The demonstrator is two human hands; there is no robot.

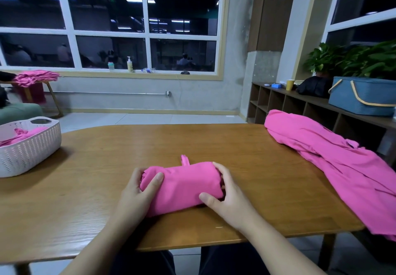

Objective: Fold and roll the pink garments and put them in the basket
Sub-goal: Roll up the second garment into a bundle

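Observation:
A pink garment rolled into a thick bundle point(184, 185) lies on the wooden table point(107, 189) in front of me, a small tab sticking out at its far side. My left hand point(139, 193) grips its left end, thumb on top. My right hand point(225, 197) grips its right end, fingers round the end and thumb on the near side. A white perforated basket point(32, 148) stands at the table's left edge with pink cloth inside. A pile of loose pink garments point(334, 165) lies on the right side of the table and hangs over its edge.
A low shelf point(300, 105) runs along the right wall with a blue basket point(364, 96), a yellow cup point(290, 84), a black bag and plants. More pink cloth point(35, 77) sits on a stand at far left. Windows fill the back wall.

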